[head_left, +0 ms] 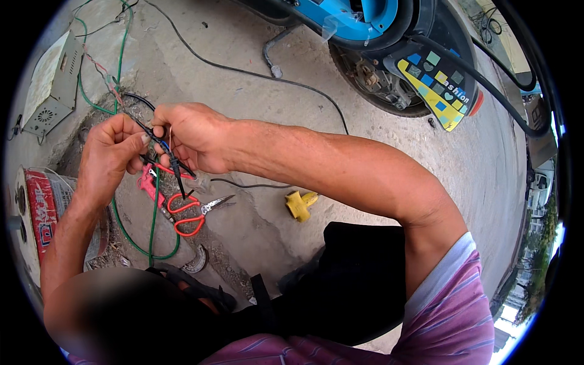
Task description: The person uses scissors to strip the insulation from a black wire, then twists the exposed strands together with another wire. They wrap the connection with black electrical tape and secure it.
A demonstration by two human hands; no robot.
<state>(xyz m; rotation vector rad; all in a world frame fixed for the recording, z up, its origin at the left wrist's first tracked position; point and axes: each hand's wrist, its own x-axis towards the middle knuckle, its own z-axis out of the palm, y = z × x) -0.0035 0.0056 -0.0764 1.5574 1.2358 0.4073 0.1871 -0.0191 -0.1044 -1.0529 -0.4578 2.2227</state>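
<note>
Both hands are closed on a black electrical cable (174, 163), held up over the concrete floor. My left hand (112, 149) pinches it between thumb and fingers. Close beside it, my right hand (194, 137) grips the same cable, where a bit of blue shows. The cable's lower part is a bundle of dark strands hanging below my fingers. A thin reddish wire (112, 91) runs up and away from the left hand. On the ground beneath lie scissors (193, 218) with orange-red handles and a pink air blow gun (149, 184).
A blue-and-black scooter (401, 61) stands at the far right. Green hose (118, 219) loops on the left, near a grey metal box (52, 85) and a red-and-white bucket (38, 210). A yellow plastic piece (298, 205) lies mid-floor; a black cord (255, 74) crosses behind.
</note>
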